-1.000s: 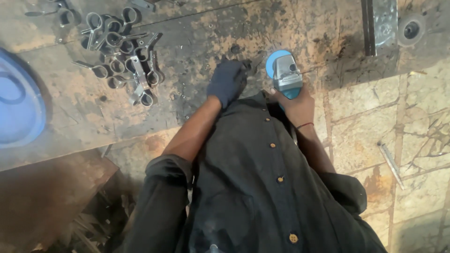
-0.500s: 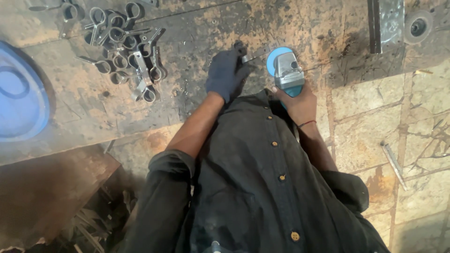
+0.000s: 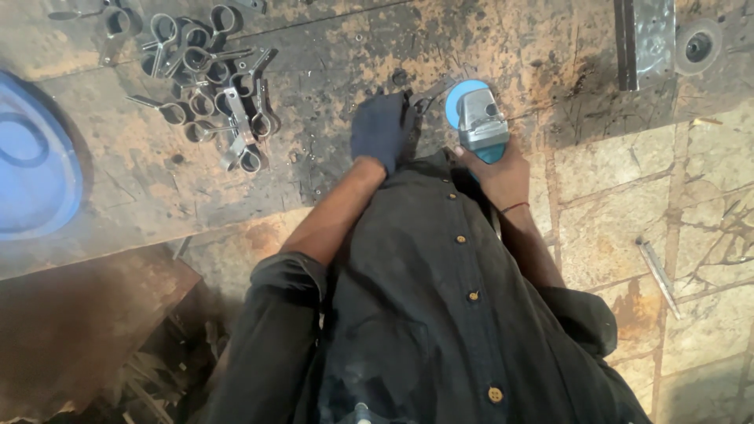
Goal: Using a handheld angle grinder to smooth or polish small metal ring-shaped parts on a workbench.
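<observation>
My left hand [image 3: 380,129], in a dark glove, presses down on a small metal clamp piece [image 3: 430,92] lying on the rusty steel work plate [image 3: 330,63]. My right hand [image 3: 499,169] is bare with a red thread at the wrist and grips the body of a blue and grey angle grinder [image 3: 479,122]. The grinder's disc end sits right beside the clamp piece, just right of my gloved fingers. My dark buttoned shirt fills the lower middle of the view.
A heap of several metal ring clamps [image 3: 212,86] lies at the upper left of the plate. A blue round lid or basin [image 3: 35,165] is at the far left. A steel flat bar [image 3: 648,39] and a spare grinding disc [image 3: 697,47] lie upper right. A metal rod [image 3: 658,275] rests on the stone floor.
Both hands have stayed on the clamp piece and grinder; the grinder has shifted only slightly. The view has drifted a little.
</observation>
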